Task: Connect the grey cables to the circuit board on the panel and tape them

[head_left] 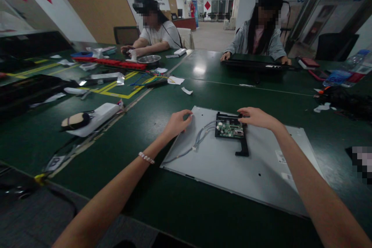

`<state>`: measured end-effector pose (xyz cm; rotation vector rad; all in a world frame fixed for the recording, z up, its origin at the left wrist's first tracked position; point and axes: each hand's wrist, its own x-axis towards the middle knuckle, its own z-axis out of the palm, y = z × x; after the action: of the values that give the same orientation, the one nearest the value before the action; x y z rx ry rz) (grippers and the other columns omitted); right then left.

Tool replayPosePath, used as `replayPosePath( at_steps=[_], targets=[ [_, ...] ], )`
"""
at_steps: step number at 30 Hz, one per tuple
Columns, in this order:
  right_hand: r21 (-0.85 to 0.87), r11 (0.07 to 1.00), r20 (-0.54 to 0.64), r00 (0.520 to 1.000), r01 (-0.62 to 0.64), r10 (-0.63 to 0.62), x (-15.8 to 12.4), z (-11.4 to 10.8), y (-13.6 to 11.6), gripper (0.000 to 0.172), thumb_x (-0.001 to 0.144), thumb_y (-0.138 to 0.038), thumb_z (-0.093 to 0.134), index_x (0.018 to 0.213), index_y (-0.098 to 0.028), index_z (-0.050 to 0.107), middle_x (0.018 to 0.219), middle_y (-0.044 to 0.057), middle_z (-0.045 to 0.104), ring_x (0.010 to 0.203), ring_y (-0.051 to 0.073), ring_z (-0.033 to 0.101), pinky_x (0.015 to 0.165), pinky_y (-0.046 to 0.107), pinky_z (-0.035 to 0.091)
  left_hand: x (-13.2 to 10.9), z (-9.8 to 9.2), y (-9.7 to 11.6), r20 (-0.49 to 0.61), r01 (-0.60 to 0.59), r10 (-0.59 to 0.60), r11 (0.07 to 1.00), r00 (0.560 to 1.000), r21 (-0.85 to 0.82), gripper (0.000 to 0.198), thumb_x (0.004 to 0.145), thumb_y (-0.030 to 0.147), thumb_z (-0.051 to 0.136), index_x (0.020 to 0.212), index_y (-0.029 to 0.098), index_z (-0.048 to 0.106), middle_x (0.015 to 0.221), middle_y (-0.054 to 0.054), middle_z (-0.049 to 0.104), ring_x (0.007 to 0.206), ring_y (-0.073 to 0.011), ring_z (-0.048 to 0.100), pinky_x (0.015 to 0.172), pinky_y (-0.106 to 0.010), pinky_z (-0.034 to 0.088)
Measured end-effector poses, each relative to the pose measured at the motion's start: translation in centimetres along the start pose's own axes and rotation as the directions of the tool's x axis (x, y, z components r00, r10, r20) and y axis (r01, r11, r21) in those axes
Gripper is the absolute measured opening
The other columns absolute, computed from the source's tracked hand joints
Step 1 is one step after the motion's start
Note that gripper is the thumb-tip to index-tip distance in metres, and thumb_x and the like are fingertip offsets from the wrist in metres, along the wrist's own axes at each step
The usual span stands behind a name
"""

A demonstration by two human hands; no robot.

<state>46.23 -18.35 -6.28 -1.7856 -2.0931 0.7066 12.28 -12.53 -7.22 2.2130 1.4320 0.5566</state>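
A flat grey metal display panel (209, 162) lies back-side up on the green table. On it sits a black plastic bracket (243, 148) around a green circuit board (229, 129). Grey cables (200, 135) run from the board to the panel's left edge. At the panel's far left corner, my left hand (178, 123) has its fingers curled around the edge. My right hand (257, 117) pinches the upper right corner of the bracket between thumb and fingers; the exact contact is partly hidden.
Across the table (145, 128), one person handles a black monitor-like part (258, 66); another sits farther left. A white power strip (101, 118), loose wires (151, 82), red trays (116, 63) and a metal bowl (149, 59) lie left. Plastic bottles (359, 66) stand right.
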Motion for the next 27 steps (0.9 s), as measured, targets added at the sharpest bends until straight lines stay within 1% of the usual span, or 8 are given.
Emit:
replayPosePath(
  at_steps=[4, 9, 13, 20, 22, 24, 27],
  targets=[
    [-0.092, 0.996, 0.026, 1.0, 0.015, -0.013, -0.2, -0.3, -0.2, 0.039, 0.085, -0.031, 0.06, 0.119, -0.013, 0.066, 0.119, 0.014, 0.067, 0.108, 0.027, 0.063, 0.096, 0.036, 0.047, -0.2, -0.1, 0.5, 0.004, -0.004, 0.004, 1.0, 1.0, 0.016, 0.037, 0.088, 0.039, 0.047, 0.112, 0.017, 0.065, 0.069, 0.0, 0.066, 0.043, -0.0125, 0.057, 0.06, -0.026, 0.048],
    [-0.159, 0.987, 0.055, 0.998, 0.032, -0.024, -0.1, -0.3, 0.0, 0.036, 0.083, -0.03, 0.062, 0.116, -0.017, 0.068, 0.109, 0.011, 0.069, 0.102, 0.026, 0.063, 0.09, 0.034, 0.049, -0.3, 0.1, 0.2, 0.019, -0.01, 0.01, 1.0, 1.0, 0.003, 0.037, 0.089, 0.04, 0.046, 0.113, 0.018, 0.065, 0.066, 0.001, 0.065, 0.041, -0.0124, 0.056, 0.056, -0.026, 0.047],
    [-0.167, 0.985, 0.064, 0.998, 0.028, -0.017, -0.1, -0.4, 0.5, 0.034, 0.083, -0.032, 0.061, 0.113, -0.018, 0.07, 0.105, 0.01, 0.069, 0.099, 0.025, 0.064, 0.087, 0.033, 0.049, -0.4, 0.3, 0.3, 0.018, -0.026, 0.026, 1.0, 1.0, -0.013, 0.036, 0.089, 0.039, 0.046, 0.112, 0.018, 0.065, 0.071, 0.0, 0.066, 0.04, -0.011, 0.055, 0.053, -0.024, 0.046],
    [-0.148, 0.988, 0.095, 0.995, 0.037, -0.023, -0.3, -0.8, 1.0, 0.031, 0.083, -0.033, 0.06, 0.109, -0.021, 0.071, 0.105, 0.009, 0.07, 0.099, 0.026, 0.065, 0.087, 0.036, 0.051, -0.8, 0.7, 0.6, 0.043, -0.052, 0.053, 0.999, 0.998, -0.01, 0.036, 0.09, 0.038, 0.045, 0.113, 0.019, 0.064, 0.064, 0.001, 0.065, 0.041, -0.0123, 0.056, 0.052, -0.024, 0.046],
    [-0.14, 0.99, 0.086, 0.996, 0.032, -0.02, -0.3, -0.7, 1.1, 0.03, 0.083, -0.033, 0.06, 0.108, -0.022, 0.072, 0.104, 0.008, 0.071, 0.098, 0.025, 0.065, 0.087, 0.036, 0.051, -0.6, 0.7, 0.5, 0.027, -0.074, 0.073, 0.997, 0.997, 0.017, 0.035, 0.09, 0.037, 0.045, 0.112, 0.019, 0.065, 0.069, 0.0, 0.068, 0.046, -0.0133, 0.058, 0.056, -0.026, 0.048],
    [-0.136, 0.99, 0.074, 0.997, 0.027, -0.017, -0.3, -0.6, 1.1, 0.029, 0.082, -0.033, 0.061, 0.107, -0.023, 0.072, 0.104, 0.007, 0.071, 0.098, 0.025, 0.065, 0.087, 0.035, 0.051, -0.5, 0.6, 0.4, -0.001, -0.113, 0.113, 0.992, 0.994, 0.054, 0.033, 0.089, 0.035, 0.046, 0.109, 0.019, 0.067, 0.084, -0.004, 0.072, 0.056, -0.0151, 0.063, 0.066, -0.028, 0.051],
    [-0.141, 0.99, 0.071, 0.997, 0.021, -0.011, -0.2, -0.6, 1.0, 0.03, 0.082, -0.034, 0.061, 0.108, -0.022, 0.072, 0.103, 0.008, 0.07, 0.097, 0.025, 0.065, 0.087, 0.035, 0.051, -0.2, 0.2, 0.2, -0.015, -0.17, 0.172, 0.982, 0.985, 0.087, 0.033, 0.089, 0.033, 0.047, 0.109, 0.017, 0.068, 0.105, -0.007, 0.072, 0.073, -0.0182, 0.067, 0.079, -0.031, 0.051]
  ],
)
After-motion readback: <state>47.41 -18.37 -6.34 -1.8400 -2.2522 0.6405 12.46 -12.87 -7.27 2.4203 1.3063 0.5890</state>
